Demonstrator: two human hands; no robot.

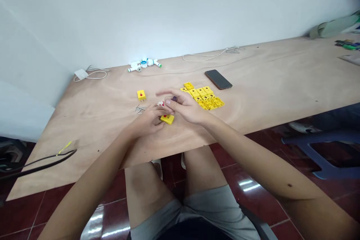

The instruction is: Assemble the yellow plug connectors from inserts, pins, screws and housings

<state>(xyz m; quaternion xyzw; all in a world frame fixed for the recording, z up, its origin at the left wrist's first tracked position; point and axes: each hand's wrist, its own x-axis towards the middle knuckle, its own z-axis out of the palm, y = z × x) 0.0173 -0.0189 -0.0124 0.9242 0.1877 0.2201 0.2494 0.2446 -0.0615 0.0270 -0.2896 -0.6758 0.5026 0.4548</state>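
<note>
A yellow block with a red spot (167,119) is at the fingers of my left hand (149,120), which are curled round its left side near the table's front edge. Over it reaches my right hand (186,105), its thumb close to the left fingertips and its forefinger stretched out to the left. A small dark purple piece (174,98) shows between the right thumb and fingers. Small red and white pieces (161,104) lie just beyond the left fingers. Several yellow casings (209,98) are laid in rows right of the right hand, which partly hides them.
Another yellow block (141,95) and thin metal pins (140,109) lie on the left. A phone (218,79), white plastic fittings (144,63), a white cable (206,57) and a white charger (81,74) lie farther back. A black cable (50,163) crosses the left edge.
</note>
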